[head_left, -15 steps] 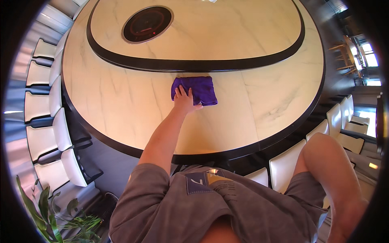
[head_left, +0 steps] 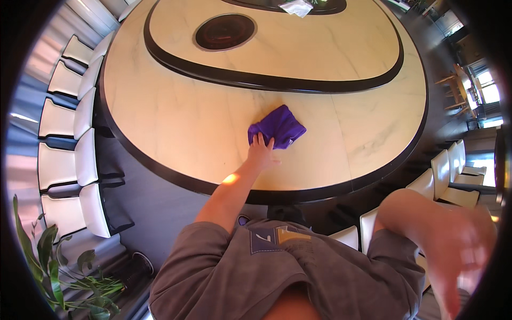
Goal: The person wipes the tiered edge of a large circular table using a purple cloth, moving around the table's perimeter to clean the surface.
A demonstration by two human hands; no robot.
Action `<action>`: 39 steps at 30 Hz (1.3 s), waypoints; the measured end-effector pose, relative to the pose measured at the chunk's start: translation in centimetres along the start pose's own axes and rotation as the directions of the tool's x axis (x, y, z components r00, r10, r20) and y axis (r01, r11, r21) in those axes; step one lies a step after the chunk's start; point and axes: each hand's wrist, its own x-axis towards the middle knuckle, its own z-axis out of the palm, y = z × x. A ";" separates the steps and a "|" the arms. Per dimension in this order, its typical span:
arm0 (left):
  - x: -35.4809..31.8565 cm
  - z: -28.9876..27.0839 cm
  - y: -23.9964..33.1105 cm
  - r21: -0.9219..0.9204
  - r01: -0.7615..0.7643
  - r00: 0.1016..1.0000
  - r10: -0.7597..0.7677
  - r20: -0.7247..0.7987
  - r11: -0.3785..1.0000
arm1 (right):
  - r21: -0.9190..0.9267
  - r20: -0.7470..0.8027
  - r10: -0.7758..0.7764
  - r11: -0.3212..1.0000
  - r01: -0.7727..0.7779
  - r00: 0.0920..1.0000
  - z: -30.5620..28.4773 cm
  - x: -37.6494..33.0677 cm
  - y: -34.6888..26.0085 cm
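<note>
A folded purple cloth lies on the lower ring of a pale, marble-patterned oval table. My left hand rests on the cloth's near left edge, fingers spread and pressing down, thumb apart on the tabletop. No grip around the cloth shows. Off to the right, away from the table, my right hand hangs near the white chairs. It is smeared by motion, so its fingers cannot be made out.
A raised black-edged centre stands beyond the cloth, with a round dark inset plate and a clear plastic packet. White chairs line the left; more chairs stand at right. A leafy plant is lower left.
My left hand has drawn the cloth nearer and to the right, and the cloth has turned askew. The right forearm has swung outward and the hand now shows. The view has shifted.
</note>
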 end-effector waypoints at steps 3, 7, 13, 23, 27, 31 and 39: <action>-6.0 3.8 -0.6 0.021 -0.015 1.000 0.015 -0.010 1.000 | -0.377 0.112 0.553 0.792 -0.480 0.826 1.9 -11.6 -1.2; -13.9 6.3 -1.3 0.076 -0.119 0.993 0.120 -0.003 0.990 | -0.747 0.360 0.911 0.412 -0.522 0.204 2.5 -33.7 0.6; -18.4 6.3 -3.4 -0.076 -0.026 0.998 0.030 0.047 0.997 | -0.937 0.316 0.868 0.350 0.020 -0.382 0.4 -45.9 -7.0; -12.4 4.1 -4.0 0.026 -0.044 0.998 0.043 0.036 0.999 | -0.959 0.235 0.910 0.274 0.071 -0.343 1.8 -46.7 -0.9; -4.0 3.0 -6.6 0.039 -0.185 0.978 0.188 -0.086 0.982 | -0.989 0.126 0.967 0.140 0.050 -0.222 0.8 -49.4 4.3; 4.7 -2.0 -7.7 0.064 -0.163 0.980 0.170 -0.108 0.984 | -0.998 -0.003 0.973 0.011 0.057 -0.231 1.3 -49.6 13.9; 14.8 -11.1 -6.1 0.147 -0.073 0.973 0.039 0.226 0.986 | -0.992 -0.089 0.936 -0.053 0.112 -0.341 0.9 -47.1 24.0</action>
